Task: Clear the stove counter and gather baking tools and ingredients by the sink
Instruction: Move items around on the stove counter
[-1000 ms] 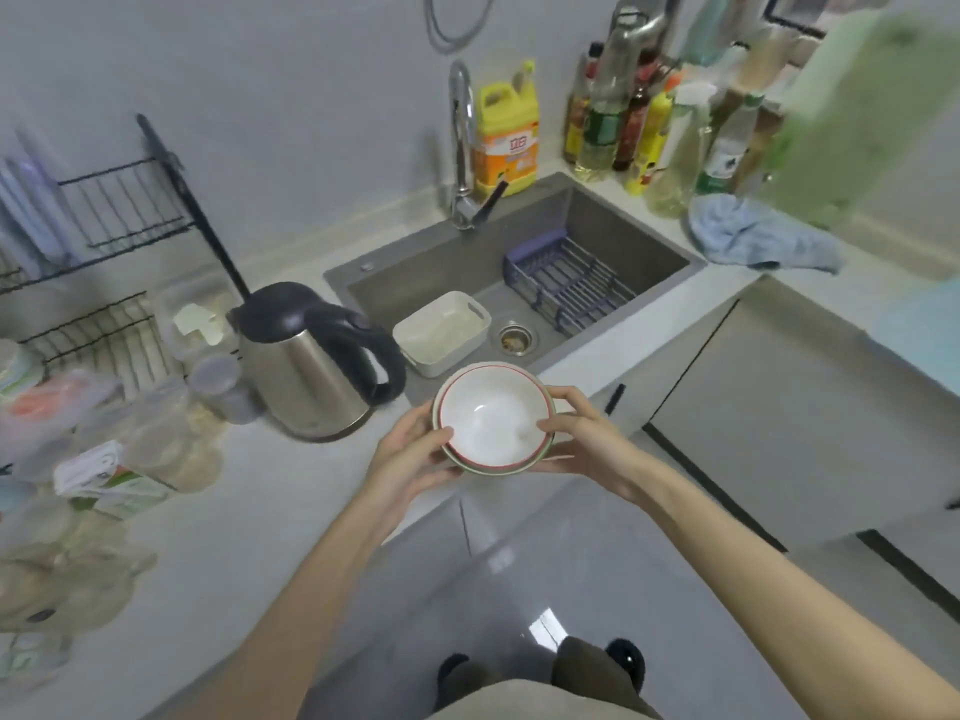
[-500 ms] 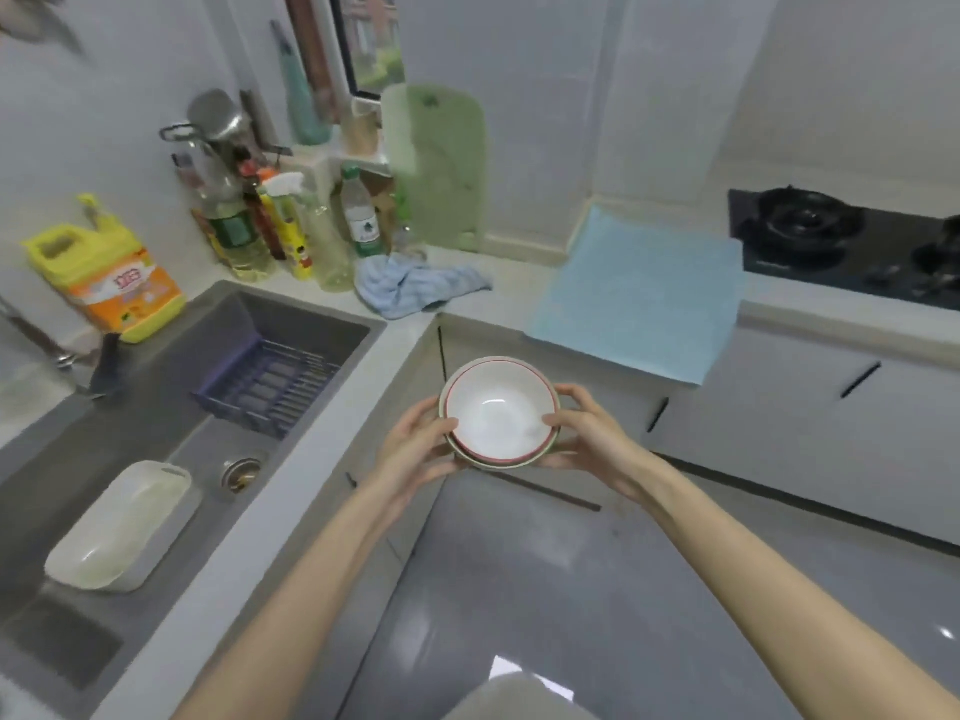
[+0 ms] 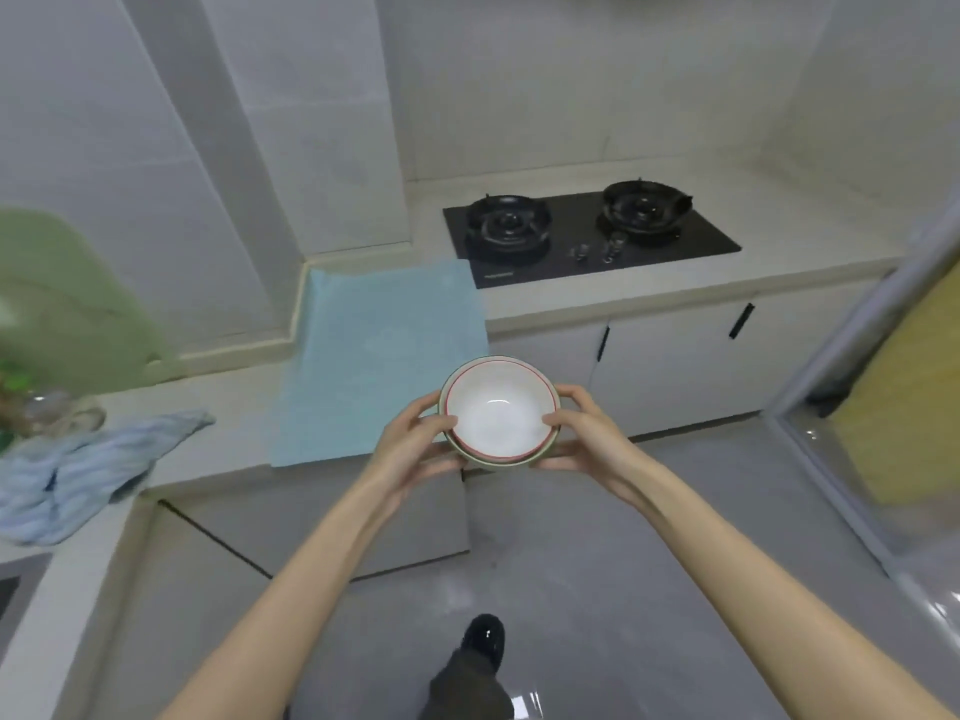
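Observation:
A stack of two white bowls [image 3: 497, 412] with red rim lines hangs in front of me, upright and empty, above the floor near the counter's front edge. My left hand [image 3: 415, 443] grips the stack's left side and my right hand [image 3: 586, 433] grips its right side. A light blue mat [image 3: 374, 350] lies on the counter just beyond the bowls. The black two-burner gas stove [image 3: 587, 236] sits further back to the right.
A crumpled blue cloth [image 3: 83, 475] lies on the counter at the left, with a green cutting board [image 3: 57, 298] leaning on the wall behind it. A sink corner [image 3: 15, 584] shows at the far left. Grey cabinet doors [image 3: 675, 366] run below. A glass door [image 3: 893, 387] stands at the right.
The view has swung right, from the sink to the stove counter. Both hands have kept hold of the bowls, which now hang near the blue mat.

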{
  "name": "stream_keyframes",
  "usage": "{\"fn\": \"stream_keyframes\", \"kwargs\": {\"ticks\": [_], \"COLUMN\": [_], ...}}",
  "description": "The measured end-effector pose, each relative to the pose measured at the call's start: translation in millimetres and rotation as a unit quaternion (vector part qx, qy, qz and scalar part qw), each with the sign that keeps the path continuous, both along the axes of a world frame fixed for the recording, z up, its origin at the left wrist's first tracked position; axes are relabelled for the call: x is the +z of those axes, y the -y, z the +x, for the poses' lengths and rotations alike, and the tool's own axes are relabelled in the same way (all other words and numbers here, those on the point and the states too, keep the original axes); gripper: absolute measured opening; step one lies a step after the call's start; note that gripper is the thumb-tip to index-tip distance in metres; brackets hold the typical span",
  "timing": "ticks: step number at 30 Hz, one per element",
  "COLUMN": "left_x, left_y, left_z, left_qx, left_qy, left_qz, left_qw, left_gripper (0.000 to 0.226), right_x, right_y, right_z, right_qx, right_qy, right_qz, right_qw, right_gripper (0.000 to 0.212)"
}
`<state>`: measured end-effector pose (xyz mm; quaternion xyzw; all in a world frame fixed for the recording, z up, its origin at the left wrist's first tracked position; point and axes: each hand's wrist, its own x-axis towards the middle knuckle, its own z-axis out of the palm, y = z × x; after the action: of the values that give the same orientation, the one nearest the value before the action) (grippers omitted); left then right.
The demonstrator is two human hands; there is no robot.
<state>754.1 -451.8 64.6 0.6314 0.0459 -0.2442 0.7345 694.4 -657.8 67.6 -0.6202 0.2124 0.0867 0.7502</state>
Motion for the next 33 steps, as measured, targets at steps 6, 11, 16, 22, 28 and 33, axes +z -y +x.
{"fn": "stream_keyframes", "kwargs": {"ticks": [6, 11, 16, 22, 28, 33], "left_x": [1, 6, 14, 13, -4, -13], "left_y": [113, 210, 312, 438, 564, 661], "left_z": [82, 141, 181, 210, 234, 255], "left_qx": [-0.108, -0.185, -0.251, -0.314, -0.304, -0.269], "left_qy": [0.004, -0.002, -0.003, -0.011, -0.032, -0.051], "left_qz": [0.007, 0.009, 0.005, 0.003, 0.0, -0.007], "left_qw": [0.994, 0.983, 0.968, 0.949, 0.952, 0.962], "left_gripper": [0.036, 0.041, 0.039, 0.036, 0.037, 0.039], "right_x": [3, 12, 20, 16, 6, 2], "right_y": [96, 174, 254, 363, 488, 597], "right_z": [42, 72, 91, 104, 129, 160], "right_qx": [-0.103, -0.175, -0.252, -0.305, -0.305, -0.272], "right_qy": [0.002, -0.002, -0.005, -0.011, -0.026, -0.041], "right_qz": [-0.009, -0.016, -0.021, -0.028, -0.033, -0.037], "right_qw": [0.995, 0.984, 0.968, 0.952, 0.952, 0.961], "right_gripper": [0.039, 0.039, 0.039, 0.039, 0.039, 0.042]}}
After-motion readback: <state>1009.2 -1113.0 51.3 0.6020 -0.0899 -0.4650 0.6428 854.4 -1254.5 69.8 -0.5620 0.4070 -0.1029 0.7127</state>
